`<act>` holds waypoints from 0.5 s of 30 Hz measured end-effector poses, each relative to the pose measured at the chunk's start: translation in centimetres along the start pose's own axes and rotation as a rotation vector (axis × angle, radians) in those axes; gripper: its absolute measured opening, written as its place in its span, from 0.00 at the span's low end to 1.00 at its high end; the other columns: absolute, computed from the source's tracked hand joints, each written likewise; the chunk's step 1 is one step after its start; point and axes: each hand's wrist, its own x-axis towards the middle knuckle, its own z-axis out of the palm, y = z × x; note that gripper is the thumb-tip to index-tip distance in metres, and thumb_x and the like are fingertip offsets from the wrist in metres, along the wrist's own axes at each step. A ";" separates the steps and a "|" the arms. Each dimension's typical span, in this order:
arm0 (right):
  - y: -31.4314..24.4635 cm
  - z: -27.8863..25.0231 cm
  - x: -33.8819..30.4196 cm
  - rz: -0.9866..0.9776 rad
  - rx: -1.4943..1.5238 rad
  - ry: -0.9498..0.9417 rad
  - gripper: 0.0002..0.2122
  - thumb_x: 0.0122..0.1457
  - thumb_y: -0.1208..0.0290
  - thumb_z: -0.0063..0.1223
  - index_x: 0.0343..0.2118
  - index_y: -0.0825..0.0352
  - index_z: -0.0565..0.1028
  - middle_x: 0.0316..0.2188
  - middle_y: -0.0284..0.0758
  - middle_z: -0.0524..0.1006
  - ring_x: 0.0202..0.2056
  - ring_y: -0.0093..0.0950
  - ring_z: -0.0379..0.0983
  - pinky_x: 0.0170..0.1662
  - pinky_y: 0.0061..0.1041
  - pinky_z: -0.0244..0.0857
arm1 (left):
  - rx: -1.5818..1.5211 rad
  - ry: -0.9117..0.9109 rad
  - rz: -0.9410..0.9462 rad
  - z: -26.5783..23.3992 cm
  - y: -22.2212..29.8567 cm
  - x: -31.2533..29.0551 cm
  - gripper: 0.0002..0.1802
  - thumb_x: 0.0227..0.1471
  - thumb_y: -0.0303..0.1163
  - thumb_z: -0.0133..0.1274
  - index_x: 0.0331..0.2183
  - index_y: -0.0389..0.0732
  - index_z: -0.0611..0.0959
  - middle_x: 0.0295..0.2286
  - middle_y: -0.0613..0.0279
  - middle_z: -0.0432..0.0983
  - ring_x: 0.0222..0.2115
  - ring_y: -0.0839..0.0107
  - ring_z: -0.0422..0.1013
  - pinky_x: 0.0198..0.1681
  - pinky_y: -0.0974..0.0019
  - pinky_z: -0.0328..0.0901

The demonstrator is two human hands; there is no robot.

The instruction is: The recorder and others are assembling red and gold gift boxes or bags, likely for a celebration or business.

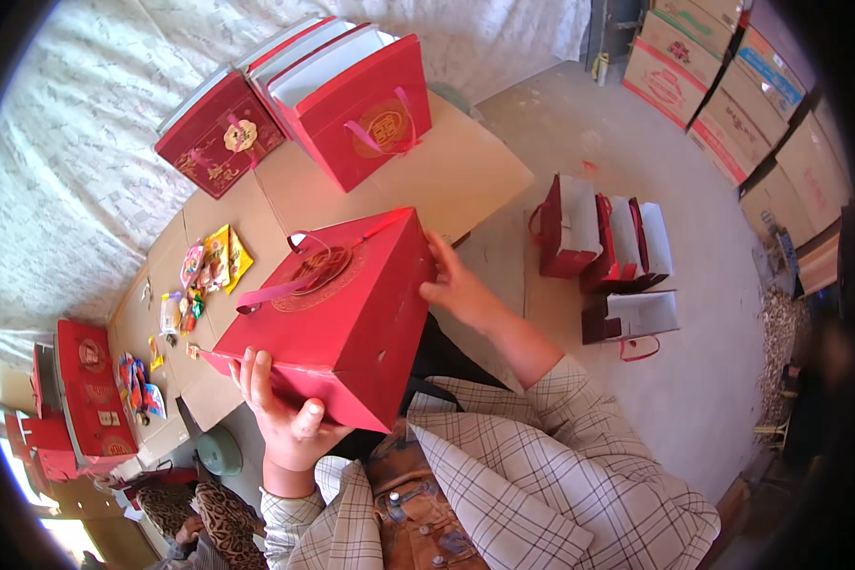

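A boxy red gift bag (337, 332) with ribbon handles and a round gold emblem is held tilted in front of me, above the near edge of the cardboard-covered table (475, 157). My left hand (293, 418) is closed on its near left end, with fingertips and thumb showing. At its far right end, my right hand (461, 285) presses along the side; some fingers are hidden behind the bag. Left of the bag, small colourful snack packets (220, 258) lie on the cardboard. Whether anything is inside the bag cannot be seen.
Several red gift bags (375, 119) stand at the table's far side. More open bags (570, 228) sit on the floor to the right, near stacked cartons (674, 71). At the left are red boxes (90, 380), wrapped sweets (138, 385), a green stool (218, 451) and another person's patterned legs (228, 522).
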 end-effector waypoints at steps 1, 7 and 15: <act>0.4 0.7 -0.2 -0.098 0.010 0.010 0.43 0.60 0.65 0.65 0.71 0.67 0.48 0.70 0.46 0.52 0.70 0.37 0.51 0.70 0.37 0.50 | 0.014 -0.021 0.017 0.0 0.1 0.3 0.69 0.34 0.61 0.74 0.70 0.75 0.47 0.64 0.36 0.50 0.64 0.33 0.53 0.63 0.27 0.52; -3.2 -0.6 -1.3 -0.344 -0.227 0.158 0.43 0.58 0.58 0.66 0.70 0.68 0.53 0.69 0.49 0.54 0.70 0.41 0.50 0.70 0.39 0.47 | -0.130 0.114 -0.052 0.7 -0.9 1.9 0.65 0.37 0.57 0.75 0.69 0.77 0.50 0.64 0.36 0.50 0.62 0.34 0.56 0.62 0.36 0.58; -7.3 -0.7 -3.1 -0.794 -0.803 0.201 0.39 0.53 0.41 0.64 0.61 0.64 0.69 0.66 0.49 0.60 0.66 0.50 0.55 0.67 0.52 0.47 | -0.337 0.130 -0.217 3.3 -3.9 0.6 0.68 0.39 0.45 0.75 0.70 0.70 0.45 0.65 0.36 0.46 0.64 0.35 0.54 0.61 0.37 0.62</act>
